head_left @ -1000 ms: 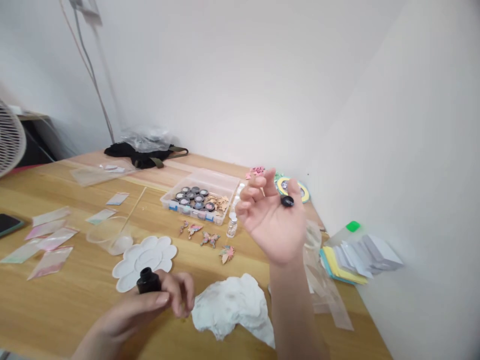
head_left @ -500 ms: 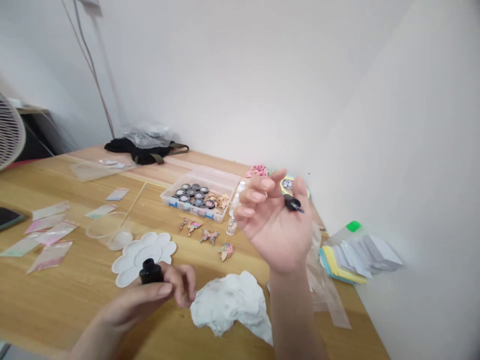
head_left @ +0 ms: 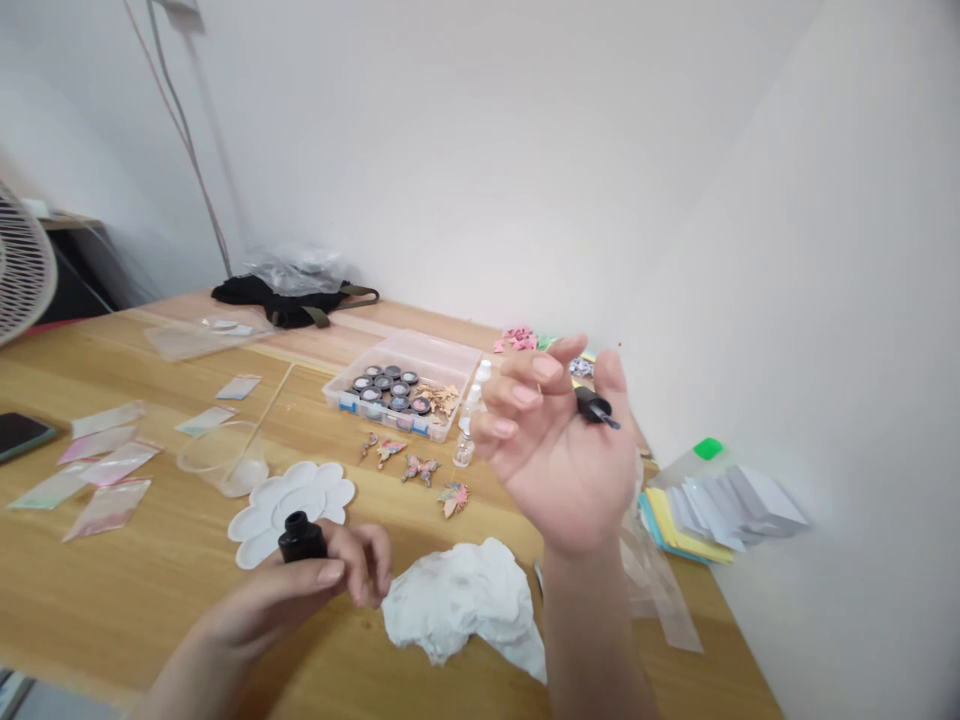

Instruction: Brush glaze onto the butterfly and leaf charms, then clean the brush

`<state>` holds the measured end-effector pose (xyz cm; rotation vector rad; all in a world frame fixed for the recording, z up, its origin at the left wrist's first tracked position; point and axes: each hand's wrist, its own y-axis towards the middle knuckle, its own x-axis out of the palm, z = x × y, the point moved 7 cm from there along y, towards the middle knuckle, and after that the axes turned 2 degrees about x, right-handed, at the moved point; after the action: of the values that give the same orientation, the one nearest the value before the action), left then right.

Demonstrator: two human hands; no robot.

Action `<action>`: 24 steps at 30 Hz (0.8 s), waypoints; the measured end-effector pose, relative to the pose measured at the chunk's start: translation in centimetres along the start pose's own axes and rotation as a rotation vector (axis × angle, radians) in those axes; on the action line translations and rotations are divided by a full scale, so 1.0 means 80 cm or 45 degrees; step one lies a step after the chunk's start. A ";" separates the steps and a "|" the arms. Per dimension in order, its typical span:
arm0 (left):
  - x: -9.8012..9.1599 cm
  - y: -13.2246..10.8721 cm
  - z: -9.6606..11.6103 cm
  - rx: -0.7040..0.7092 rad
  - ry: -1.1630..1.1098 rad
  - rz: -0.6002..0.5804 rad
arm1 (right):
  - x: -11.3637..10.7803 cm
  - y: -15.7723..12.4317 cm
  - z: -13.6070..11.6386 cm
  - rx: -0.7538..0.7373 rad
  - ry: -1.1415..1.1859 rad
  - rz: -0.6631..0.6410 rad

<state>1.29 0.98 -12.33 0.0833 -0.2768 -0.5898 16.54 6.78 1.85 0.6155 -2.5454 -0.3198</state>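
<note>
Over the wooden surface (head_left: 45, 580), the left hand (head_left: 300, 585) is gripping an uncapped bottle (head_left: 303, 542) while the loosely curled right hand (head_left: 559, 470) is holding its cap (head_left: 592, 405), now turned and showing the brush (head_left: 610, 421), seemingly free for work.

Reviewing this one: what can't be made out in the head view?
In the head view:
Black bottle: base hidden by the left hand.
Black cap in the right hand: tip's bristles too small.
Phone and fan: cut off by left edge.
Round discs: patterns too small.

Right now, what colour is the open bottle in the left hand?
The bottle is black, seen in the head view.
</note>
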 end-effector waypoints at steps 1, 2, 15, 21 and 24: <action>0.000 0.000 -0.001 0.012 -0.009 -0.011 | 0.000 0.000 -0.001 -0.004 -0.023 -0.003; -0.001 0.000 -0.001 0.018 -0.021 0.006 | 0.001 0.000 -0.002 -0.011 -0.049 0.000; 0.011 0.075 0.120 0.497 -0.444 1.009 | 0.050 -0.029 0.017 -0.697 -0.846 0.122; 0.042 0.090 0.132 0.544 -0.542 0.875 | 0.061 -0.029 0.025 -0.760 -1.068 0.046; 0.043 0.093 0.130 0.515 -0.599 0.834 | 0.062 -0.028 0.023 -0.774 -1.149 0.034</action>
<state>5.11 5.24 -0.35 0.2337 -0.8409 0.1160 12.55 2.60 1.57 0.2011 -2.9845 -1.5836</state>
